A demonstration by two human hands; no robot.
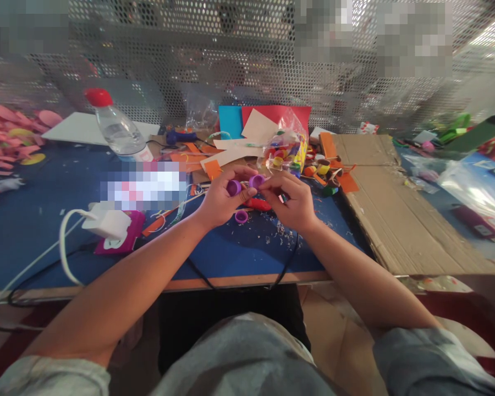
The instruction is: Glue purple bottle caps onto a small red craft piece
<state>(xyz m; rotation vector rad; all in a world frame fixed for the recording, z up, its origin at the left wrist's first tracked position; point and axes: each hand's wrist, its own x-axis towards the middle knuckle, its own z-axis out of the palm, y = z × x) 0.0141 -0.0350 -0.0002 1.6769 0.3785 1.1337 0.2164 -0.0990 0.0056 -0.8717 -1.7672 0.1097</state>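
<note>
Two small purple plastic caps are between my hands above the blue table. One purple cap sits in the curled fingers of my left hand. The other cap is at my left thumb and fingertips, where the fingers of my right hand pinch its right side. A third cap lies on the table just below, its hollow side showing. Behind my fingers a red object is partly hidden, so its kind is unclear. White shavings are scattered beneath my right hand.
A clear bag of coloured caps stands behind my hands, near orange and red paper. At left are a red-topped water bottle and a white charger on a magenta power strip. Cardboard covers the right side.
</note>
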